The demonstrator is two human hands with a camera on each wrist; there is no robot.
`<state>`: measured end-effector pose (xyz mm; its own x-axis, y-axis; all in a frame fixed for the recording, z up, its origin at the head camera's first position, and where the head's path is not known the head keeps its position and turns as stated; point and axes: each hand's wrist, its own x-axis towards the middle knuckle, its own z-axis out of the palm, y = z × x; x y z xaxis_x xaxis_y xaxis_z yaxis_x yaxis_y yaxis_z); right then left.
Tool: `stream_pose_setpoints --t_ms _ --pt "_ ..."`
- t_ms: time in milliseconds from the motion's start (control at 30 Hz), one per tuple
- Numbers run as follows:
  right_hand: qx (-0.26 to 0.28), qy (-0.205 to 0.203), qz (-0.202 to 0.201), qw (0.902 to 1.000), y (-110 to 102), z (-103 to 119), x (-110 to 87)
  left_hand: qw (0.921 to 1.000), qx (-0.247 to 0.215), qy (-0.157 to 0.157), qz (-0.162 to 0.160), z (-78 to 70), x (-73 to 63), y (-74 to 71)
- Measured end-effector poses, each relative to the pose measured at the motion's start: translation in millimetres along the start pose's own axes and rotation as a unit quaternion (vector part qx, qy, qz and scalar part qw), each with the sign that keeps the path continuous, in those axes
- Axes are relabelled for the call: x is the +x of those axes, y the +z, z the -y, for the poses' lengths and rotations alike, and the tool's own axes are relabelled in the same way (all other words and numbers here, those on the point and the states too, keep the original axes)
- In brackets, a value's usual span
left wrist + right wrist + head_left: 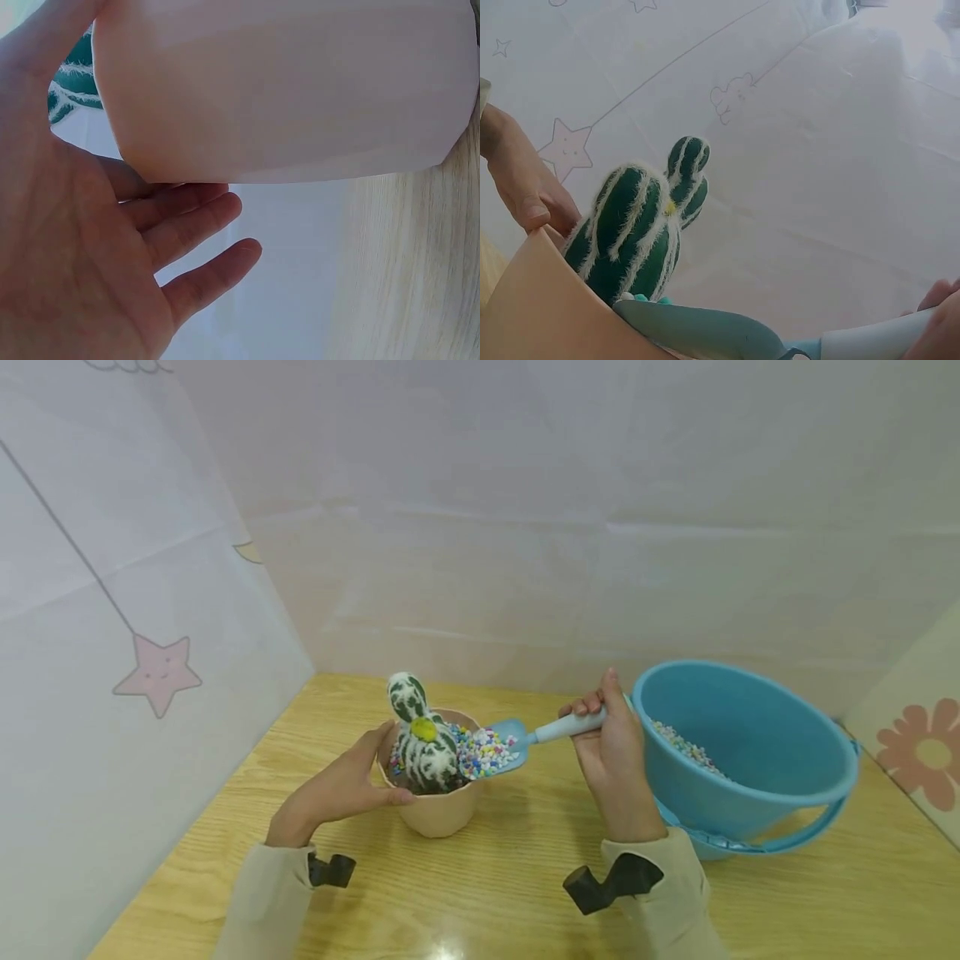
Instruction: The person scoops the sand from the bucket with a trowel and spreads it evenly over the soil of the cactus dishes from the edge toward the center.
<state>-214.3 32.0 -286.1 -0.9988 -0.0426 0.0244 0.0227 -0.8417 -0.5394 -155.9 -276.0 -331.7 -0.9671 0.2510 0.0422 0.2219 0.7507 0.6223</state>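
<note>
A cactus [433, 760] with white fuzzy stripes and a yellow spot stands in a peach flowerpot [438, 817]. My left hand [341, 789] holds the pot at its near left rim, thumb in front and fingers round the far side. In the left wrist view, the pot's wall [285, 97] spans the top. My right hand [618, 760] grips the pale handle of a small blue shovel [551, 729]. Its blade overlaps the pot's right rim, heaped with colourful pebbles [487, 752]. In the right wrist view, the blade [705, 328] lies right at the rim, beside the cactus [634, 240].
A large blue bucket [765, 727] stands at the right, with pebbles [686, 747] inside and its handle [806, 835] hanging down in front. Everything sits on a wood-grain table [450, 893]. Printed cloth walls [525, 568] rise behind and at both sides.
</note>
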Motion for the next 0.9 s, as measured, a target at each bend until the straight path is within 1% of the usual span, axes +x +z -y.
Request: stream_pose_setpoints --t_ms 167,300,433,567,733,900 --pt "-0.025 0.0 0.017 0.9995 1.9 -2.4 -0.6 1.0 0.002 -0.001 0.01 2.4 -0.3 1.2" --pt "-0.026 -0.002 0.022 0.9994 1.4 -3.9 -0.8 0.9999 0.004 0.0 0.011 3.0 0.4 2.4" --pt "-0.022 -0.008 0.022 0.9995 1.3 -3.8 0.2 0.9999 0.005 0.003 0.01 2.1 2.0 1.9" --pt "-0.022 -0.005 0.02 0.9996 2.6 -3.0 1.4 0.9999 0.004 -0.001 0.012 1.9 2.9 1.1" --pt "-0.03 -0.006 0.018 0.9994 5.3 -2.0 2.0 0.9998 0.006 -0.008 0.018 2.5 2.8 -0.5" --pt "-0.041 -0.013 0.017 0.9989 7.5 -1.9 3.0 0.9998 0.009 -0.005 0.017 2.3 4.0 -1.6"
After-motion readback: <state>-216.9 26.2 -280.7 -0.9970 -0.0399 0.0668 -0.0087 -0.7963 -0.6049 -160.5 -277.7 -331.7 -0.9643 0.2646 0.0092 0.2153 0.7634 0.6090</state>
